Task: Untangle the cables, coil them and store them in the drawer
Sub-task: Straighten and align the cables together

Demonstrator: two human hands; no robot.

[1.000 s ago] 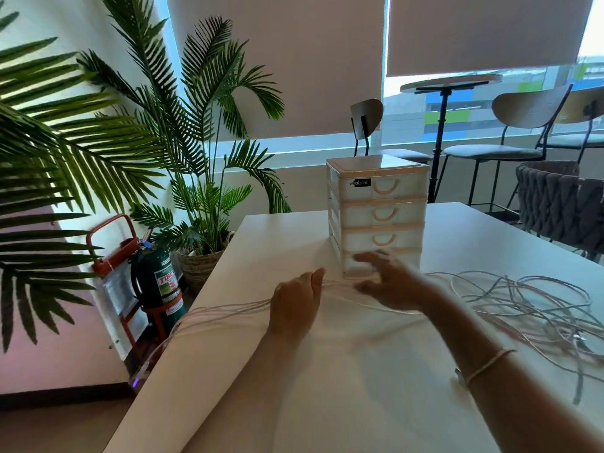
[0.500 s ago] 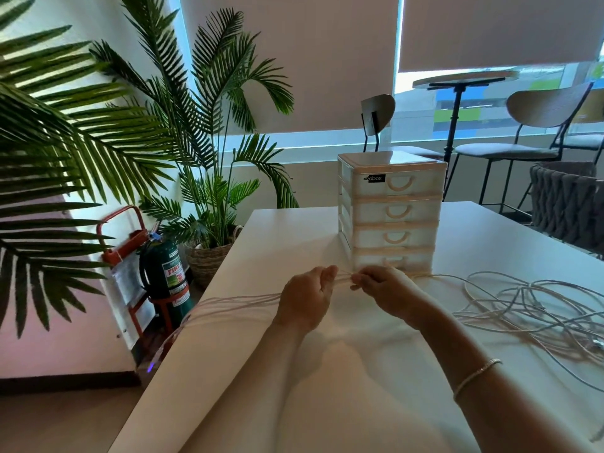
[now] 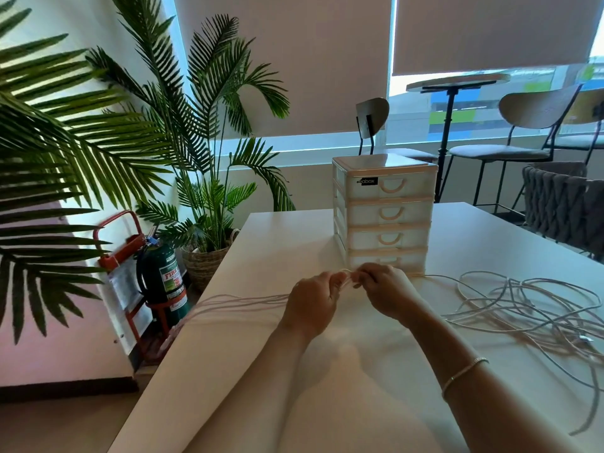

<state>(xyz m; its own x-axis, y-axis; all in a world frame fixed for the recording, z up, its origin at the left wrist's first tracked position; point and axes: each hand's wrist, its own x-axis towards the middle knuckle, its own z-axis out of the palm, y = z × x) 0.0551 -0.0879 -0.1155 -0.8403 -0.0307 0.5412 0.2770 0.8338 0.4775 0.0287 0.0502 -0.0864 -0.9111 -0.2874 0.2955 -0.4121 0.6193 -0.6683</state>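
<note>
The left hand [image 3: 315,305] and the right hand [image 3: 384,291] meet just in front of the drawer unit [image 3: 384,214], fingers of both curled and pinching the same bunch of pale cables [image 3: 346,279] between them. From the left hand several strands [image 3: 242,300] run side by side away from the drawer unit toward the desk's left edge and drop over it. From the right hand one strand passes along the foot of the drawer unit and joins a loose tangled heap of cables [image 3: 529,308] lying on the desk [image 3: 294,243] to the right of the unit. A thin bracelet [image 3: 464,376] circles the right wrist. The drawer unit stands on the desk with four drawers stacked, all pushed in, a small black label on the top one. Left of it, beyond the desk edge, a potted palm [image 3: 209,191] sits in a woven basket beside a green fire extinguisher [image 3: 161,276] in a red stand. Behind the unit, chairs and a tall round table [image 3: 457,83] stand by the window.
</note>
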